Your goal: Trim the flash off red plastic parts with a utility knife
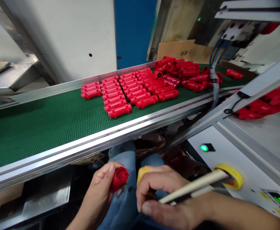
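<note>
My left hand [103, 180] is closed around a red plastic tube-shaped part [119, 177], its round open end turned up toward me. Just to the right, apart from that part, my right hand [164, 195] grips a long pale stick-shaped tool [192, 186]. The tool slants up to the right and is blurred, so its exact kind is unclear. A yellow cover [142, 174] sits on one right finger. Beyond both hands, several matching red parts [118, 110] lie in rows on a green conveyor belt [58, 118].
A loose pile of red parts [190, 72] lies farther right on the belt, before a cardboard sheet [178, 51]. The belt's metal rail [82, 140] crosses in front of me. At right stand a slanted frame bar [257, 86] and a control panel [216, 153] with a lit green button.
</note>
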The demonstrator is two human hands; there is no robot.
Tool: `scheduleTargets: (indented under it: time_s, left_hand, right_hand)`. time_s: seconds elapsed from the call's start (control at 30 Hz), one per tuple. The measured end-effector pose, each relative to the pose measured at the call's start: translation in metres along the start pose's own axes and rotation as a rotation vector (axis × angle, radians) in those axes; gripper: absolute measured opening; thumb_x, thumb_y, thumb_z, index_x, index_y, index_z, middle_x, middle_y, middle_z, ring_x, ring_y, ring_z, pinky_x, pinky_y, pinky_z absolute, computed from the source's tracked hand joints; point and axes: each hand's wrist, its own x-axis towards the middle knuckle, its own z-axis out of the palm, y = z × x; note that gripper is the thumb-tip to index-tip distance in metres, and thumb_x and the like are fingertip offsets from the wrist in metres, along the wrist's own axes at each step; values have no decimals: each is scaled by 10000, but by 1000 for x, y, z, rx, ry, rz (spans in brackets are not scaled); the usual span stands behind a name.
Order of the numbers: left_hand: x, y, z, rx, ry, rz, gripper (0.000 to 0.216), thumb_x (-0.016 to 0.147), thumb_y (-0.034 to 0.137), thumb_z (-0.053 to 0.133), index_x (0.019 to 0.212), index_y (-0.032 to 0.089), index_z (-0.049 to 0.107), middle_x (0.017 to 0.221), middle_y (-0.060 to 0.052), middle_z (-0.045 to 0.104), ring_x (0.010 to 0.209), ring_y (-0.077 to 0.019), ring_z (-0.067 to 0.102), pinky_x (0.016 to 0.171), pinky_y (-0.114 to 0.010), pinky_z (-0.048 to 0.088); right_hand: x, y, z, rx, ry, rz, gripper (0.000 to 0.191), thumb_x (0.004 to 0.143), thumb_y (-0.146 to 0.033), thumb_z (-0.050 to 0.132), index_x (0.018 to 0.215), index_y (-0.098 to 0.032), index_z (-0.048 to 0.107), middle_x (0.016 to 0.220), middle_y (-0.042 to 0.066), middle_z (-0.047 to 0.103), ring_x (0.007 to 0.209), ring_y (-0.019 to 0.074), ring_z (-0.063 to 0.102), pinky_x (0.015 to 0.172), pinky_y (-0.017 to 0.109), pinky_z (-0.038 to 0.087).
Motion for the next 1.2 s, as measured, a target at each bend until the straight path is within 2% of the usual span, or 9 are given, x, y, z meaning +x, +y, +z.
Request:
scheduleTargets:
  time_s: [0.1, 0.2, 0.3, 0.4, 0.63, 0.83, 1.0, 1.07, 1.2]
  left_hand:
    - [3, -8, -11, 7, 9, 73, 515, 819, 691, 858, 916, 185, 877, 767, -77, 755, 688, -183, 633, 638, -262, 530]
    - [6, -14, -18, 48, -6, 119, 452, 799, 652, 894, 941, 223, 918, 838, -92, 795, 796, -217, 689, 732, -272, 563]
    - [8, -12, -18, 115, -38, 139, 410, 794, 600, 921, 1017, 257, 935, 937, -105, 832, 874, -231, 712, 823, -275, 570]
    - [6, -8, -16, 204, -85, 167, 395, 809, 600, 906, 1065, 300, 935, 1075, -116, 831, 1018, -268, 718, 904, -294, 574]
    - [8, -7, -17, 307, -239, 272, 336, 885, 544, 857, 1116, 310, 925, 1039, -105, 773, 1009, -262, 698, 924, -333, 563]
    - [9, -8, -19, 341, -200, 279, 306, 876, 504, 878, 1104, 306, 930, 1056, -113, 780, 1023, -270, 700, 923, -334, 551]
    - [6, -15, -21, 260, -154, 220, 288, 892, 555, 853, 1065, 338, 933, 1056, -90, 799, 1017, -250, 715, 916, -313, 564]
    - [5, -16, -21, 239, -141, 200, 267, 912, 551, 836, 1065, 352, 930, 1056, -78, 807, 1004, -240, 724, 914, -312, 568]
    - [1, -12, -15, 239, -135, 181, 282, 900, 549, 849, 1063, 334, 931, 1071, -88, 818, 1025, -260, 738, 918, -323, 585]
  right_hand:
    - [-11, 15, 12, 274, 73, 342, 539, 1043, -617, 657, 717, -189, 675, 657, -15, 589, 536, 104, 559, 519, 223, 449]
    - [-14, 30, 28, 524, 162, 626, 557, 891, -711, 807, 833, -169, 693, 658, -36, 613, 415, 55, 480, 383, 162, 367]
    - [-10, 32, 37, 686, 170, 703, 609, 788, -738, 878, 857, -163, 687, 632, -41, 650, 377, 42, 491, 333, 127, 351]
    - [-3, 29, 37, 721, 149, 771, 620, 723, -726, 920, 819, -166, 672, 609, -47, 666, 342, 43, 512, 287, 113, 328]
    - [8, 24, 29, 672, 124, 941, 702, 550, -743, 975, 731, -194, 576, 533, -54, 662, 329, 58, 517, 263, 121, 333]
    - [15, 26, 28, 663, 100, 965, 676, 550, -725, 956, 702, -205, 552, 516, -59, 655, 324, 60, 510, 267, 131, 346]
    - [11, 20, 20, 590, 65, 959, 390, 746, -531, 853, 768, -196, 654, 550, -58, 652, 338, 78, 505, 292, 167, 347]
    - [8, 15, 15, 486, 138, 827, 250, 802, -414, 818, 853, -187, 727, 615, -55, 661, 400, 76, 525, 361, 175, 373]
    - [6, 7, 9, 32, 249, 390, 112, 864, -207, 742, 890, -184, 848, 752, 1, 720, 674, 120, 650, 647, 234, 494]
